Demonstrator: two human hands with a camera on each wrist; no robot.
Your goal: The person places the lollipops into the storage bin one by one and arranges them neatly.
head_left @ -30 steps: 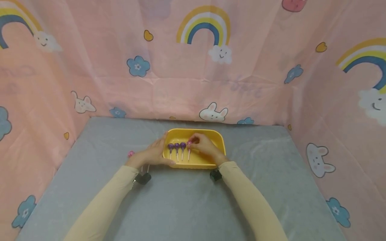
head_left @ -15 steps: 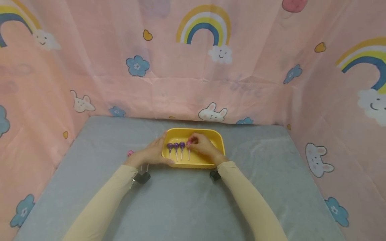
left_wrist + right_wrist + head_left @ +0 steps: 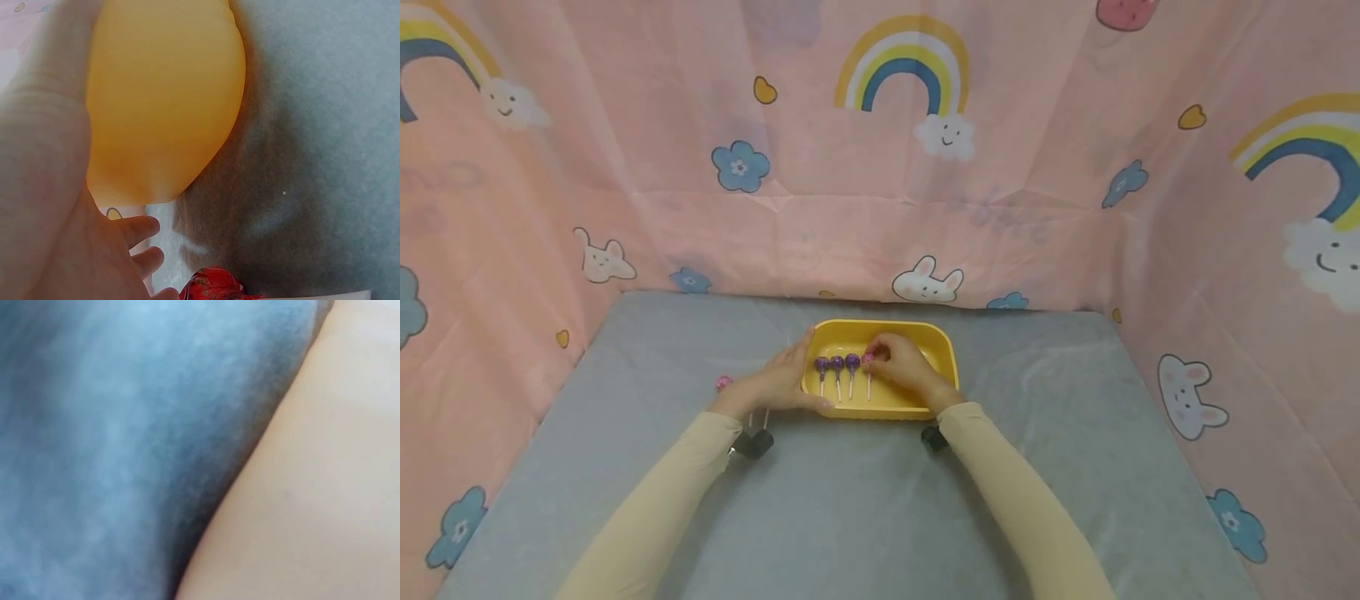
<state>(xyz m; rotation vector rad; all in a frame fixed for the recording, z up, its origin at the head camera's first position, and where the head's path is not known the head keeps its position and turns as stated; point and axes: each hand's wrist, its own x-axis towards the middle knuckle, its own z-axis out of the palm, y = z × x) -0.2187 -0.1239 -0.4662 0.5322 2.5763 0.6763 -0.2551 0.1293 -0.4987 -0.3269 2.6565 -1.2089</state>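
Observation:
In the head view my left hand (image 3: 781, 382) lies along the left end of a yellow tray (image 3: 947, 342), its thumb at the front rim and fingers straight toward the back corner. The left wrist view shows those fingers (image 3: 147, 259) extended beside the tray's outer wall (image 3: 165, 100). My right hand (image 3: 904, 363), reaching inside, pinches the head of a pink lollipop (image 3: 868, 385) between thumb and finger. Left of it, a row of purple lollipops (image 3: 837, 364) lies with sticks toward the front. The right wrist view holds only blurred skin and grey cloth.
Left of the tray, a pink lollipop head (image 3: 724, 382) and white sticks (image 3: 766, 418) show around my left forearm. A red-wrapped lollipop (image 3: 214, 284) appears below my fingers in the left wrist view. Grey cloth (image 3: 850, 508) covers the table, with a pink printed curtain (image 3: 820, 233) behind.
Both hands keep nearly the same place, the right one still pinching the pink lollipop in the tray. The head view shifts very slightly.

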